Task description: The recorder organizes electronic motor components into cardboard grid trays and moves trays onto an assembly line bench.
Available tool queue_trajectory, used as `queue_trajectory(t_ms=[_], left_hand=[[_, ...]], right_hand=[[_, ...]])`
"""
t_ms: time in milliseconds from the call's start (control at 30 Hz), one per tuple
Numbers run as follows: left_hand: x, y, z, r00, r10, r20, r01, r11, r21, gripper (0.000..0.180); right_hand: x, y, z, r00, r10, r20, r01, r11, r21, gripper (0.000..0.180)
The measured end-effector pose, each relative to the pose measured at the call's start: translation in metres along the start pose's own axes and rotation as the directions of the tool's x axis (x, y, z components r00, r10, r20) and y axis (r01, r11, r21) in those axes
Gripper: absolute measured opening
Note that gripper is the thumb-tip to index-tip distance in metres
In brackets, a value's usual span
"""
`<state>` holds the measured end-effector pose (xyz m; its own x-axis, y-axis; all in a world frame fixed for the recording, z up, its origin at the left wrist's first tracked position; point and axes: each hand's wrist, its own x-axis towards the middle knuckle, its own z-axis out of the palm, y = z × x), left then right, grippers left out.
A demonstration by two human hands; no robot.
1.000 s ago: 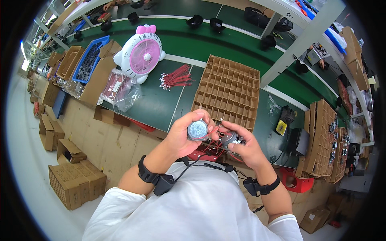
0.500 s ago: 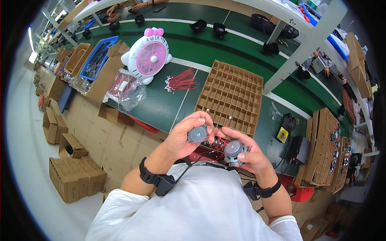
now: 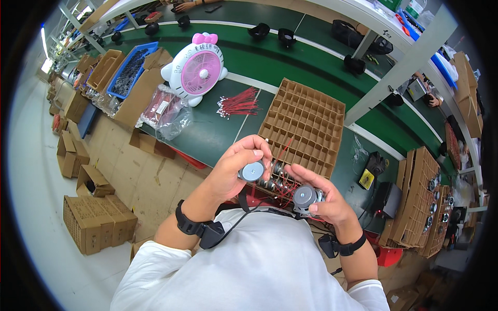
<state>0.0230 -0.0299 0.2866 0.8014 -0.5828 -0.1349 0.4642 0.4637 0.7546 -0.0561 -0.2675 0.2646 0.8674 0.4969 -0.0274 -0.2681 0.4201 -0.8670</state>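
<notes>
Grey round motors sit gripped in each hand.

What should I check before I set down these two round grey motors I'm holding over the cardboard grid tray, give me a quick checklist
1. Left hand grips its grey motor: ok, fingers wrap round it.
2. Right hand grips the second motor: ok, it rests in the palm under the thumb.
3. Free cells in the cardboard grid tray: ok, most of its far cells look empty.
4. Near row of the tray: not ok for placing, motors with red wires already sit there.
5. Red leads on the held motors clear of the tray's wires: cannot tell, the hands hide them.
6. Bundle of red wires on the green bench: ok, it lies apart from the tray.
</notes>
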Motion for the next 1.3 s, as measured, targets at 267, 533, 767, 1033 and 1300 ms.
queue_trajectory(t_ms=[267,533,767,1033,1300], left_hand=[[-0.002,-0.004,0.012,0.960,-0.255,0.112,0.217,0.937,0.274,0.009],[-0.009,-0.008,-0.018,0.990,-0.144,-0.006,0.142,0.980,-0.138,0.020],[-0.018,-0.006,-0.054,0.962,-0.226,-0.156,0.128,0.872,-0.472,0.038],[-0.025,-0.008,-0.062,0.929,-0.238,-0.282,0.127,0.923,-0.362,0.050],[-0.023,-0.042,-0.088,0.918,-0.386,-0.086,0.312,0.841,-0.441,0.056]], right_hand=[[0.020,-0.016,-0.013,0.984,-0.111,-0.138,0.167,0.840,0.517,0.080],[-0.044,-0.035,-0.098,0.715,-0.252,-0.652,0.527,0.807,0.266,0.065],[-0.122,0.095,-0.185,0.493,-0.338,-0.802,-0.390,0.738,-0.551,0.046],[-0.115,0.147,-0.194,0.677,-0.440,-0.590,-0.577,0.180,-0.797,0.057],[-0.094,0.089,-0.153,0.750,-0.283,-0.597,-0.646,-0.121,-0.754,0.053]])
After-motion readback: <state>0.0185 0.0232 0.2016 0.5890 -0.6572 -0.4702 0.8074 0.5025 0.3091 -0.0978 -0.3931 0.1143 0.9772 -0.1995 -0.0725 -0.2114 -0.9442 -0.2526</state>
